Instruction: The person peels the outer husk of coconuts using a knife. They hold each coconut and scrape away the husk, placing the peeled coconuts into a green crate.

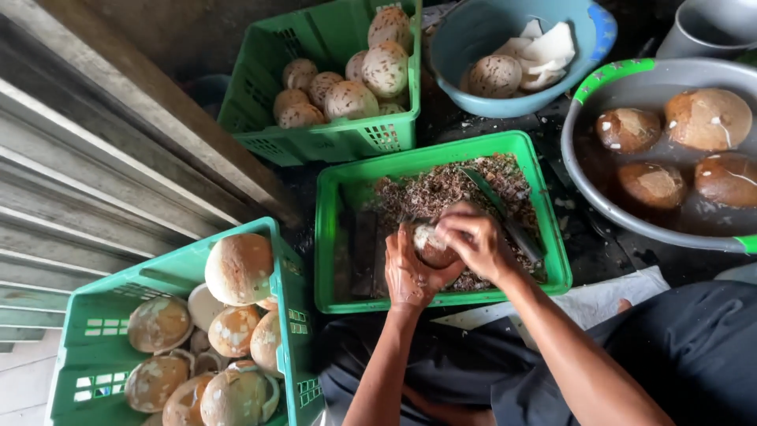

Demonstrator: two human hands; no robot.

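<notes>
My left hand (410, 272) cups a brown coconut piece (432, 251) from below, over the shallow green tray (331, 237). My right hand (477, 244) closes over the top of the same piece, fingers curled on its pale edge. The tray holds a heap of brown shavings (449, 185) and a long dark blade (505, 213) lying beside my right hand. Whether the right hand also holds a tool is hidden.
A green crate (260, 118) of peeled coconuts stands at the back. Another green crate (79, 315) of brown coconuts is at front left. A blue bowl (473, 87) holds white pieces. A grey basin (607, 197) of water with coconuts is at right. Wooden boards lie left.
</notes>
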